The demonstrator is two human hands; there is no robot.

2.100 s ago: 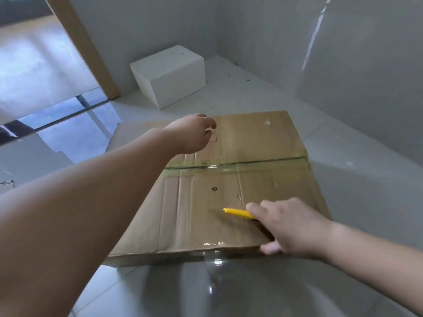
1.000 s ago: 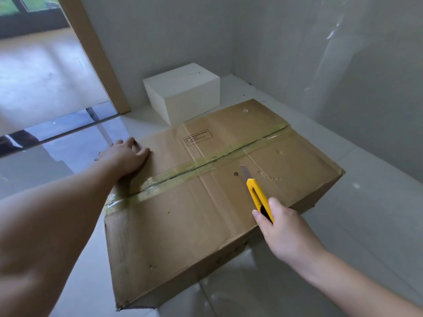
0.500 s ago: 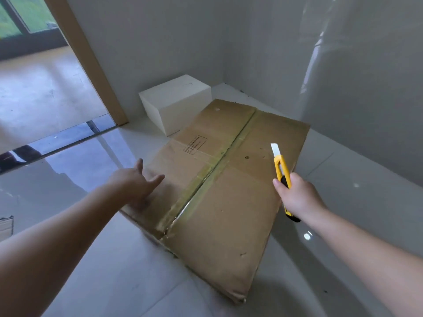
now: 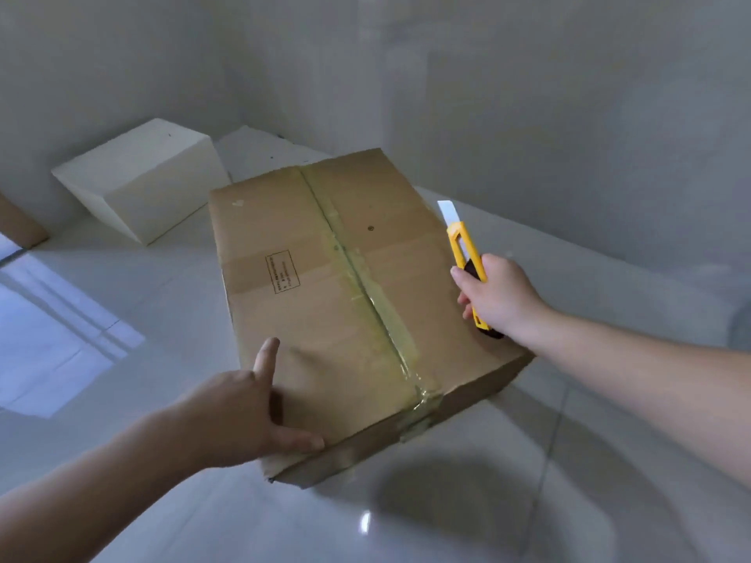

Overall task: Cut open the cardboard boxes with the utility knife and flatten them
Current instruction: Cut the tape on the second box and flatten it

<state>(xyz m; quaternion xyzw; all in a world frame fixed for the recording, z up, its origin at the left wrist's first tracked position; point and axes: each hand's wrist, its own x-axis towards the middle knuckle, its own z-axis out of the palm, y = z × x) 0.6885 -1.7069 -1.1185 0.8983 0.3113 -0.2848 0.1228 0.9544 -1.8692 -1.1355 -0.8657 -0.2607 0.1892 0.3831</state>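
A large brown cardboard box (image 4: 325, 319) lies flat on the glossy floor, its top seam sealed with clear tape (image 4: 365, 278) that runs away from me. My left hand (image 4: 248, 412) rests on the box's near left corner, with the fingers spread and the thumb along the near edge. My right hand (image 4: 500, 298) grips a yellow utility knife (image 4: 463, 249) above the box's right edge. Its blade is extended and points up and away, clear of the cardboard.
A white box (image 4: 142, 180) stands against the wall at the back left. Grey walls close the corner behind and to the right. A wooden door frame (image 4: 16, 225) shows at the far left edge. Glossy floor tiles (image 4: 447, 501) surround the box.
The box has turned so the taped seam now points away from me. My left hand shifted from the box's side to its near left corner. The knife stays raised by the right edge.
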